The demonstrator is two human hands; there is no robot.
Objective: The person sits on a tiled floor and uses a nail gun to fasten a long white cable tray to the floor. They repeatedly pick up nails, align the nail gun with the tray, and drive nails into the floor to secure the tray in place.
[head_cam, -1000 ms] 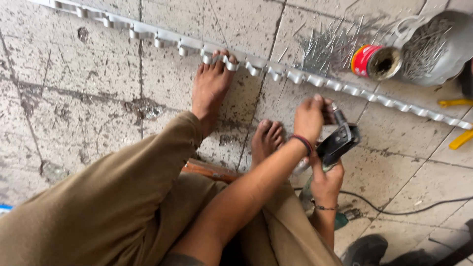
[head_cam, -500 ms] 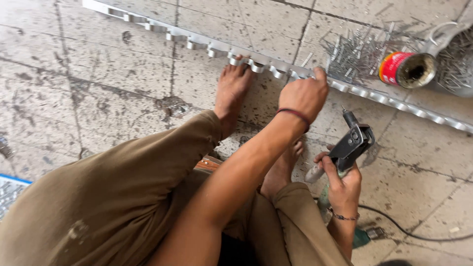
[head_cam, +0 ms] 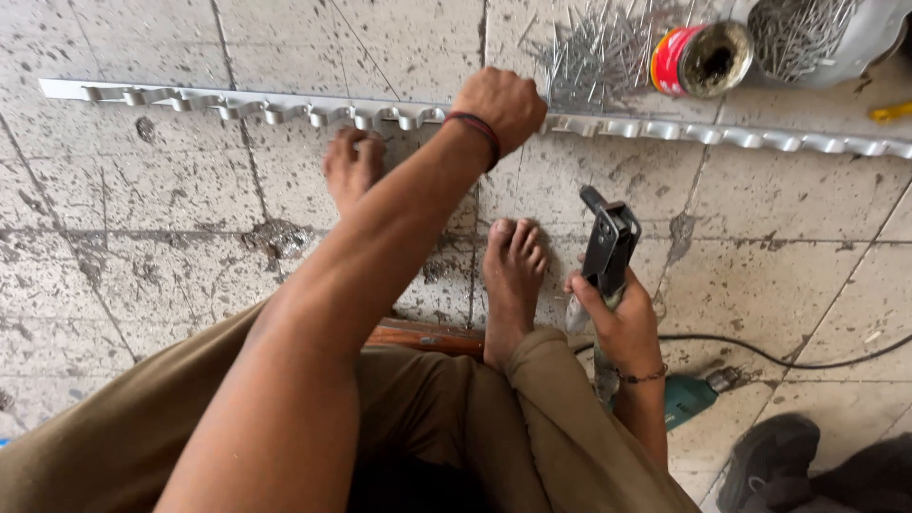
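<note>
A long silver metal strip [head_cam: 285, 106] with a row of curled clips lies across the tiled floor. My left hand [head_cam: 499, 103] reaches out over it and is closed down on the strip, right at the edge of a heap of loose rivets [head_cam: 594, 43]; my knuckles hide the fingertips. My right hand [head_cam: 617, 328] stays nearer to me and grips the handles of a black hand riveter [head_cam: 608, 245], its nose pointing up and away. My bare feet [head_cam: 513, 275] rest on the floor between the two hands, the left foot [head_cam: 353, 166] just short of the strip.
A red open can [head_cam: 698, 59] and a grey container of rivets [head_cam: 817, 33] lie beyond the strip at top right. A teal power drill [head_cam: 689, 399] with a black cable [head_cam: 788, 359] lies by my right forearm. A dark shoe [head_cam: 769, 461] sits at bottom right.
My left hand has gone from near the riveter out to the strip and closed on it by the rivet heap. The right hand with the riveter has stayed near my right foot.
</note>
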